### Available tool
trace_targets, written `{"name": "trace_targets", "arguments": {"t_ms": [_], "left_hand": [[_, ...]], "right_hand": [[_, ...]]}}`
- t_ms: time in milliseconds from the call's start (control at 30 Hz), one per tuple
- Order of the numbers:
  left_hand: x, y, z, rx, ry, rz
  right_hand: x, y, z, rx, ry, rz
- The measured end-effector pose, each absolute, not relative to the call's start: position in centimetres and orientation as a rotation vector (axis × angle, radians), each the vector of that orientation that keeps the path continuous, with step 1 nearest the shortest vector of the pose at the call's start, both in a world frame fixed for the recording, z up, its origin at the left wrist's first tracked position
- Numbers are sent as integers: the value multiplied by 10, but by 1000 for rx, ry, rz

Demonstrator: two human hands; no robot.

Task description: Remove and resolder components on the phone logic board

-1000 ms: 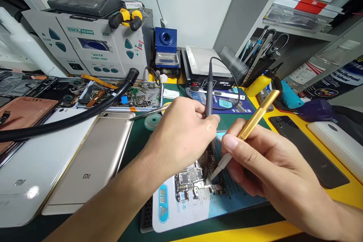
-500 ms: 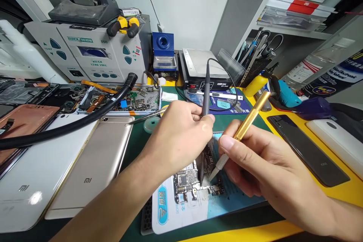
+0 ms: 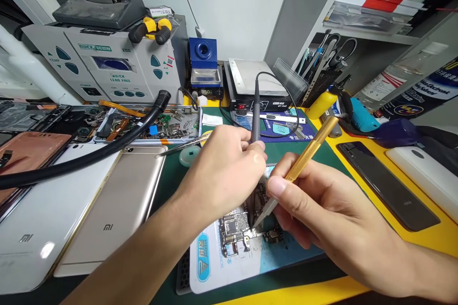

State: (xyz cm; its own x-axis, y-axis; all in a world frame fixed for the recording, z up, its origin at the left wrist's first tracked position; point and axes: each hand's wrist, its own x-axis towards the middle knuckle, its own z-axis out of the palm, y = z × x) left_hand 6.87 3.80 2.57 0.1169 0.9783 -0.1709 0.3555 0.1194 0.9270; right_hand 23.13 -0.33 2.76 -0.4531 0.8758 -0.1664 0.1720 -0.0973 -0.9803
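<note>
My left hand point(image 3: 229, 167) is closed around a dark, corded soldering iron point(image 3: 255, 119), which stands nearly upright with its lower end over a phone circuit board point(image 3: 232, 226). Between the fingers of my right hand point(image 3: 322, 205) is a craft knife point(image 3: 310, 150) with a knurled gold handle. Its pointed blade slants down to the left and meets the board area right beside the iron's lower end. Whether the two tips touch I cannot tell. The board lies on a white and blue work pad point(image 3: 257, 271), partly hidden by both hands.
Several phones lie around, including a gold phone back point(image 3: 114, 209) at left and a dark phone point(image 3: 388, 186) at right. A black hose point(image 3: 89, 164) crosses the left side from the hot air station point(image 3: 107, 62). Behind stand a heating plate point(image 3: 254, 76) and an iron stand point(image 3: 203, 59).
My right hand has moved the knife left and slightly down, bringing its blade to the iron's lower end. My left hand keeps its grip on the iron; the view has shifted slightly.
</note>
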Motion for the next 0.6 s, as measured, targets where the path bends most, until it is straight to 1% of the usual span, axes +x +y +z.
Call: {"name": "trace_targets", "arguments": {"t_ms": [167, 600], "left_hand": [[67, 37, 25, 1475, 1413, 739], [69, 41, 27, 1504, 1444, 708]], "right_hand": [[230, -2, 28, -1160, -1681, 1566], [229, -4, 27, -1179, -1720, 1527]]}}
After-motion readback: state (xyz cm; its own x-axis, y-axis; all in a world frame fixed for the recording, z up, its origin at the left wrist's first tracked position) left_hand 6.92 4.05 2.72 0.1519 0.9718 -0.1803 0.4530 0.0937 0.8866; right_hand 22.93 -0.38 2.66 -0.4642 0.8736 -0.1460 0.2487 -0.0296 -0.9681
